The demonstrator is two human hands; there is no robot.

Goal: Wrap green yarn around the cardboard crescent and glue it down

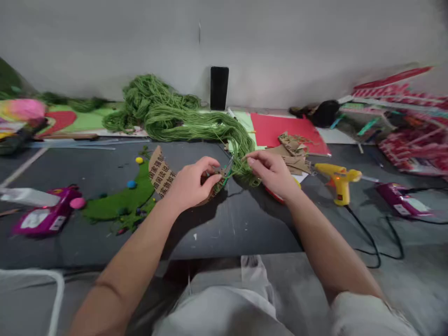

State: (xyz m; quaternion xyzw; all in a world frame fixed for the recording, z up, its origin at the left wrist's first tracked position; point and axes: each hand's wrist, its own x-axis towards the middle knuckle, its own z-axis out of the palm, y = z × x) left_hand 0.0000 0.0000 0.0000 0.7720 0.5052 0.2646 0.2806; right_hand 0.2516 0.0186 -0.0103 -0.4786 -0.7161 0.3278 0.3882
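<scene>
My left hand [196,183] pinches the right end of a curved piece of printed brown cardboard [161,175], where some green shows at the fingertips. Part of the cardboard is hidden behind that hand. Green yarn [196,122] runs in a thick skein from the back of the table down to both hands. Between finger and thumb, my right hand [269,171] has strands of this yarn. A thin greyish pointed thing [229,164] sticks up near the left fingertips; its kind is unclear. Beneath my right hand lies a red-rimmed object [275,195], mostly covered.
A yellow glue gun [338,179] with a black cord lies right, near a purple box [401,199]. Cardboard scraps [296,151] rest by red sheets [280,133]. A green felt crescent with pompoms [121,203] lies left. A phone [219,88] leans against the wall.
</scene>
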